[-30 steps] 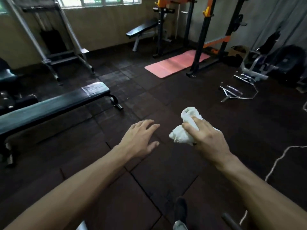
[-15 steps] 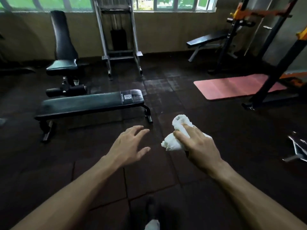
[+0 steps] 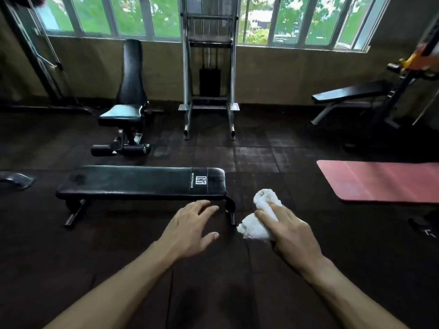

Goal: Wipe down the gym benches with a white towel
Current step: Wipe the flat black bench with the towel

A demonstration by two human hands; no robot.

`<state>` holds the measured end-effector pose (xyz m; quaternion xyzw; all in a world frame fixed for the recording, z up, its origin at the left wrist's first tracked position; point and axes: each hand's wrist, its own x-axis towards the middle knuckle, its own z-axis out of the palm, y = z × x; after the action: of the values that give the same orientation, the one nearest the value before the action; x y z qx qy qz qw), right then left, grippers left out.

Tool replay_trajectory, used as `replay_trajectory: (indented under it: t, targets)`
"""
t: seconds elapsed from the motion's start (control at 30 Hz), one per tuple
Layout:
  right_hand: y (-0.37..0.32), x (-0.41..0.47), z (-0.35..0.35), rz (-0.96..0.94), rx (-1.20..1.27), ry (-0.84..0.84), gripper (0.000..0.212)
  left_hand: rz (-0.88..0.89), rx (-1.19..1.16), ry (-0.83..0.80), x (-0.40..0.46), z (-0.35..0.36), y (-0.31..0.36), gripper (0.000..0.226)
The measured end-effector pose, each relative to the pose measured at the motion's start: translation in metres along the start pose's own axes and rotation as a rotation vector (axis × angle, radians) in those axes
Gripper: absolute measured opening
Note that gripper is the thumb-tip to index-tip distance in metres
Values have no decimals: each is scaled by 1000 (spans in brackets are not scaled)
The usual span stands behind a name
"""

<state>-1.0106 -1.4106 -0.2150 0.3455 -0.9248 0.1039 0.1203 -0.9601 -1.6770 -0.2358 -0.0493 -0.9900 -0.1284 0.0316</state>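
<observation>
A flat black bench with a white logo near its right end stands crosswise on the dark floor ahead of me. My right hand grips a bunched white towel, held in the air just right of the bench's near foot. My left hand hovers with fingers spread and empty, in front of the bench's right end. An upright adjustable bench stands behind the flat one. An inclined bench sits at the back right.
A steel weight machine stands against the windowed wall. A pink mat lies on the floor at right. A rack with orange parts is at far right. A cable machine frame fills the back left.
My view has swung left and come closer, so the flat bench now lies straight ahead and larger. Both hands keep their pose, the right still holding the towel.
</observation>
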Motion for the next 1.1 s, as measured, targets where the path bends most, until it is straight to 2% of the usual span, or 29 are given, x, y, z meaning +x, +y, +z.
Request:
replay_trajectory:
  t: [0.17,0.37,0.57,0.77,0.83,0.93,1.07,1.1]
  targets:
    - [58,97,49,-74,50,9,41,-98,43,-43,86,19,-36,72]
    - [121,209,128,-123,118,-219,76,-272,10,-83,176,50,-81,74]
    - [150,307,188,-131,207,-310,69,-332,-30,-105,262,64,-142,76]
    - [157,411,276,13,262,-366,88,-328,-93,-181,357,108,-255,74]
    - [156,445,311,-1,227,-320,92,-307,-88,-193,392,125,-298,73]
    - [156,501,375,76,217,-295,91,-283,-86,-235,438,160,-367,72]
    - [166,544,465,142,235,-298,86,-278,-116,-297,493,217,-434,72]
    - [165,546,468,148,240,-311,85,-278,-125,-300,495,219,-436,72]
